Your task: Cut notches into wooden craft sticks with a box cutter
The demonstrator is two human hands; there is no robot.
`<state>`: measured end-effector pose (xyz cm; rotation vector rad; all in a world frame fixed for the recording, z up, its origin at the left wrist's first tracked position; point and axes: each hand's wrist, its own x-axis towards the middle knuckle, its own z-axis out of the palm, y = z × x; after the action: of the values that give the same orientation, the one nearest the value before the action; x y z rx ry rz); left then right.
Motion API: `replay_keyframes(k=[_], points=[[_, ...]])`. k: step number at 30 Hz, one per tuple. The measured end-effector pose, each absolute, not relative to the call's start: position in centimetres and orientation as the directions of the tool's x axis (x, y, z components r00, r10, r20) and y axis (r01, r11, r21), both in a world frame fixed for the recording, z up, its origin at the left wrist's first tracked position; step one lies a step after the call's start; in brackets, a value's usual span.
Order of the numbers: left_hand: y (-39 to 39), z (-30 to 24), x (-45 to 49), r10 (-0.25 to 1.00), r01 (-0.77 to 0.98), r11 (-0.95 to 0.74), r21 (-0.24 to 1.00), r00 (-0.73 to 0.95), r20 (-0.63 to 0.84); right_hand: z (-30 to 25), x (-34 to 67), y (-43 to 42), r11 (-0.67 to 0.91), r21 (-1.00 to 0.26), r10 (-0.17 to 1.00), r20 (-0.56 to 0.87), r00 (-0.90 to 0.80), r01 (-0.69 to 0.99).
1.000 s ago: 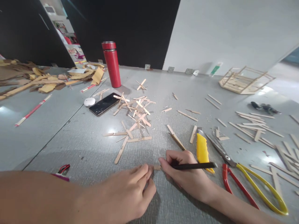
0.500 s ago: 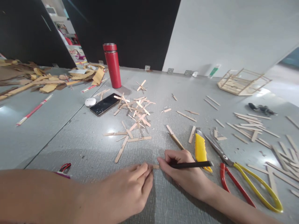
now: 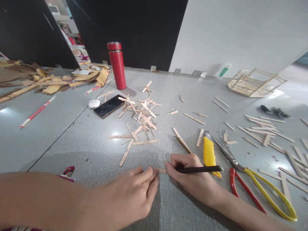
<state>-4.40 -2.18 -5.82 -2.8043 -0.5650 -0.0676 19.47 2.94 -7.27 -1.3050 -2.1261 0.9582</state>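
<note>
My left hand (image 3: 134, 195) lies on the grey floor with its fingertips pressed together on a short wooden stick (image 3: 161, 171). My right hand (image 3: 192, 179) grips a black pen (image 3: 199, 169) in a writing hold, its tip resting on the same stick. Only a small piece of that stick shows between the two hands. A yellow utility knife (image 3: 209, 154) lies just beyond my right hand.
Red-and-yellow-handled snips (image 3: 252, 183) lie at right. Several loose sticks (image 3: 141, 118) are scattered ahead, more (image 3: 264, 131) at right. A phone (image 3: 109, 106), a white earbud case (image 3: 94, 103) and a red flask (image 3: 116, 65) stand beyond. A stick frame (image 3: 252, 84) sits far right, cardboard scraps (image 3: 48, 81) far left.
Both hands stay on the short stick with the pen; only the view has shifted slightly.
</note>
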Motion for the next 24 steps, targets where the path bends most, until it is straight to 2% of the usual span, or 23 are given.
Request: replay_keyframes(k=[15, 24], points=[[-2.24, -5.73, -4.40, 0.371, 0.382, -0.881, -0.280, 0.924, 0.095, -7.43, 19.57, 2.96, 0.344, -0.739, 0.891, 0.062, -0.450, 0.579], [-2.27, -6.09, -4.39, 0.386, 0.404, -0.876, -0.264, 0.915, 0.120, -6.90, 19.33, 2.83, 0.305, -0.761, 0.898, 0.030, -0.439, 0.572]])
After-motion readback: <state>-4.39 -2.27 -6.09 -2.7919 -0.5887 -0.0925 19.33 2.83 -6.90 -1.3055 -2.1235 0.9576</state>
